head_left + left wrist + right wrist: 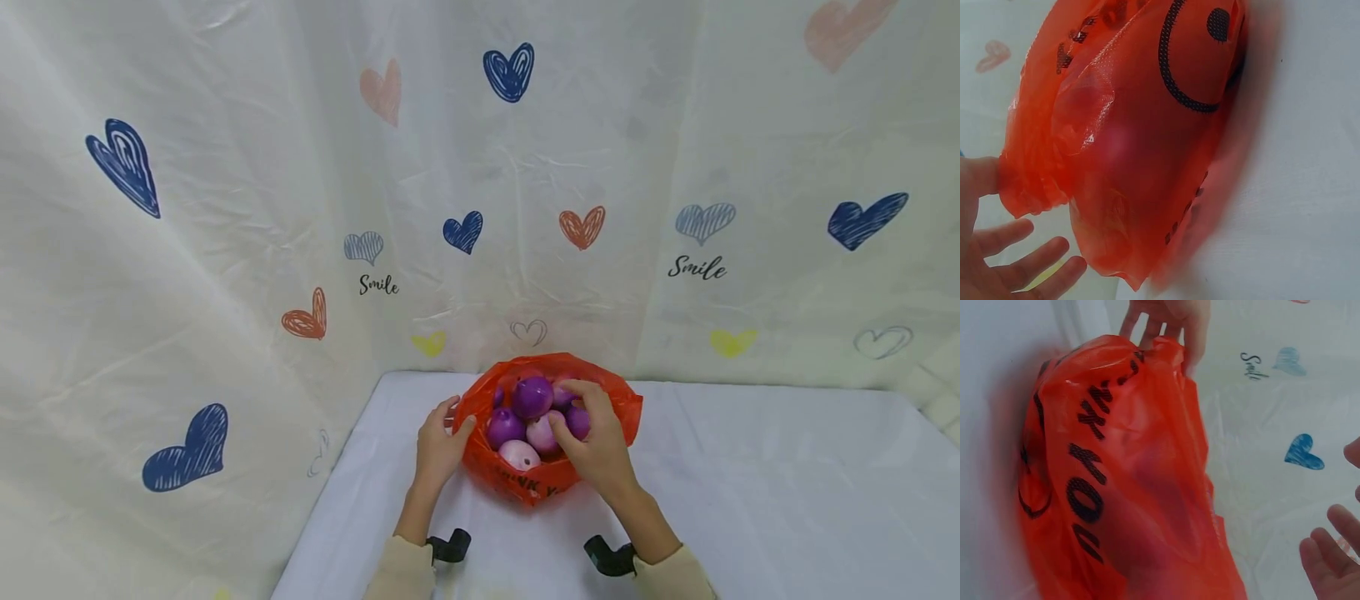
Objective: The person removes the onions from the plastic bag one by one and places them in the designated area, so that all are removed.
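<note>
A red plastic bag with black lettering sits with its mouth open, holding several round purple balls and pink balls. At the bag's left rim is my left hand; in the left wrist view the thumb of this hand touches the red plastic while its other fingers spread beside it. My right hand is over the right part of the opening, thumb and fingers apart above the balls. The right wrist view shows fingers of this hand spread, holding nothing.
A white cloth covers the table, and the bag stands near its back edge. Behind and to the left hangs a pale curtain printed with hearts and "Smile". Black wrist mounts are strapped at both wrists, below light sleeves.
</note>
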`<state>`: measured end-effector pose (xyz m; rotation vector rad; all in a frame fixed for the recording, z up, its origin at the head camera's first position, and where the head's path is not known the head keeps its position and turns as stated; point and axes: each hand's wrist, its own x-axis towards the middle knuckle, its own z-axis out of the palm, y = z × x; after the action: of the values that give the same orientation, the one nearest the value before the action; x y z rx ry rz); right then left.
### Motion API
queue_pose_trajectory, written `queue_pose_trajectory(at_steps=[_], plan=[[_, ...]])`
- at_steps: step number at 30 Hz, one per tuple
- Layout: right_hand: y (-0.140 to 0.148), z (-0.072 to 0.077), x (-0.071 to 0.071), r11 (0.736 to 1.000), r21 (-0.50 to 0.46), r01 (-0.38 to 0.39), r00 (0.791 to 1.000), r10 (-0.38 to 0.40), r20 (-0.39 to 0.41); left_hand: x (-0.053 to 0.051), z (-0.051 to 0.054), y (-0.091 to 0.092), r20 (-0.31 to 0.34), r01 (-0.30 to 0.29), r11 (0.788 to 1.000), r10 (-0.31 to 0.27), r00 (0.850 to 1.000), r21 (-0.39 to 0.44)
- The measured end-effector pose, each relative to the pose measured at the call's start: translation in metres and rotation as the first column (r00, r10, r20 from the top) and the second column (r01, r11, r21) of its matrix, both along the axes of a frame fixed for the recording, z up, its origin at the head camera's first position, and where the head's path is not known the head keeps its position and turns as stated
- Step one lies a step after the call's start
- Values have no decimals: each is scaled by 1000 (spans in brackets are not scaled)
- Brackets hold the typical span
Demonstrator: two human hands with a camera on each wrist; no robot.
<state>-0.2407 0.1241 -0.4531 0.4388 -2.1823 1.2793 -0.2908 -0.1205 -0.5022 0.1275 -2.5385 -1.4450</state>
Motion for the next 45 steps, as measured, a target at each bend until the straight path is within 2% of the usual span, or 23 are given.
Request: queue_pose_trajectory(at_steps=[5, 9, 12, 22, 30, 38, 40, 45], plan=[[-2, -6, -8, 999, 32, -9, 998, 7, 61, -1, -2, -1, 1, 10, 1000, -10, 1000, 30], [3, -13, -15, 998, 70, -3, 988, -8, 151, -1, -3, 0, -20, 24, 999, -23, 1000, 42], [9, -20, -19, 994, 112, 16, 973, -41, 226, -1, -4, 1, -39, 34, 998, -33, 999, 45], [29, -39, -30, 979, 198, 43, 922, -116, 370, 2, -4, 5, -112, 50, 998, -45, 993, 41], [37, -50, -37, 966, 258, 36, 889, -148, 433, 2, -4, 5, -150, 53, 998, -45, 988, 46], [42, -60, -41, 961, 272, 42, 842, -180, 509, 3, -1, 8, -116, 53, 996, -45, 992, 66], [42, -62, -40, 961, 271, 45, 835, -185, 518, 3, -1, 9, -114, 54, 996, -46, 992, 66], [42, -66, -39, 964, 263, 50, 838, -184, 514, 4, -2, 9, -116, 53, 997, -46, 992, 64]])
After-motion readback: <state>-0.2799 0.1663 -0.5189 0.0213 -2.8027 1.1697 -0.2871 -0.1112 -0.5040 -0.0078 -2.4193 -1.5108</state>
